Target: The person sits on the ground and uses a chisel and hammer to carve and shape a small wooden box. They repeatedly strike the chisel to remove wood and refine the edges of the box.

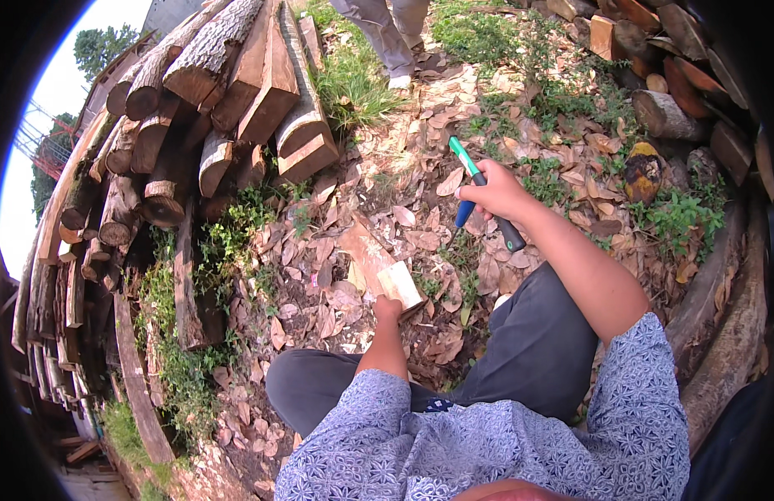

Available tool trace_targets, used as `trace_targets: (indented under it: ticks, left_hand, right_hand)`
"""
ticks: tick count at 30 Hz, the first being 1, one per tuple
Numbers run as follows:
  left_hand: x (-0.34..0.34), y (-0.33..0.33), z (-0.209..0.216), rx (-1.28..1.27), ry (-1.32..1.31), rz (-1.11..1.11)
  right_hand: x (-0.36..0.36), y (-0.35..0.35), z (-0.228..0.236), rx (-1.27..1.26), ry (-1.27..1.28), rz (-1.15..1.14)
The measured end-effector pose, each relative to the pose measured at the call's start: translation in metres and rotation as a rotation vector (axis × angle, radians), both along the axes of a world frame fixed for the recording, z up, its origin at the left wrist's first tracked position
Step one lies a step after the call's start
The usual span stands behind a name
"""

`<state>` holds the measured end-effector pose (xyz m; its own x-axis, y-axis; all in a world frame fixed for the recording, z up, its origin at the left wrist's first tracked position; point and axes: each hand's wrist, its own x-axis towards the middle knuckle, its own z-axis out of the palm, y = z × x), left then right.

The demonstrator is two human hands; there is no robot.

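My right hand (497, 194) is raised to the right of centre and closed round a hammer with a green shaft (467, 159) and black grip. Its dark head, at the upper end, is small and hard to make out. A blue, rounded rod-like piece (464, 214) pokes out below the same fingers; its kind is unclear. Low in front of me, my left hand (388, 310) grips the near end of a pale, squared wood block (401, 285). The block rests on a flat brown board (363, 250) lying on the leaves. My left fingertips are mostly hidden.
Stacked logs and beams (228, 83) rise at the left. More cut wood (675, 92) is piled at the far right, above long logs (721, 334). Dry leaves and weeds cover the ground. Another person's legs (387, 37) stand at the top.
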<state>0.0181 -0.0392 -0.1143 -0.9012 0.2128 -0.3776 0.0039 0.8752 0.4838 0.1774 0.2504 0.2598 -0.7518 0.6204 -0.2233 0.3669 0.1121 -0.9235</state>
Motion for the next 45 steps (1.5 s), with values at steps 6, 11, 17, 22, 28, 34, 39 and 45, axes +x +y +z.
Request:
trace_targets:
  ticks: [6, 11, 17, 22, 28, 34, 39, 45]
  left_hand:
    - [0.008, -0.006, 0.041, -0.048, 0.021, -0.038]
    - [-0.006, -0.017, 0.038, -0.041, 0.013, 0.009]
    - [-0.006, -0.003, 0.046, -0.131, -0.009, 0.059]
    - [-0.019, -0.019, 0.026, 0.026, 0.123, 0.183]
    - [-0.008, -0.005, 0.005, 0.013, 0.047, -0.001]
    - [-0.025, -0.017, -0.041, 0.170, -0.103, 0.176]
    - [-0.042, -0.049, -0.062, 0.312, -0.099, 0.271]
    - [-0.008, -0.004, 0.004, 0.184, -0.025, 0.249]
  right_hand:
    - [0.002, -0.001, -0.001, -0.018, 0.041, 0.029]
    - [0.000, 0.000, -0.005, -0.023, 0.041, 0.020]
    - [0.008, 0.007, -0.006, 0.001, -0.006, 0.023]
    - [0.005, -0.001, 0.001, 0.019, -0.029, 0.031]
    - [0.013, 0.014, -0.016, 0.084, 0.011, 0.064]
    - [0.018, 0.007, -0.009, 0.127, 0.049, 0.106]
    - [0.005, 0.000, -0.006, 0.105, 0.082, 0.156]
    - [0.007, -0.014, 0.018, 0.041, 0.020, 0.014]
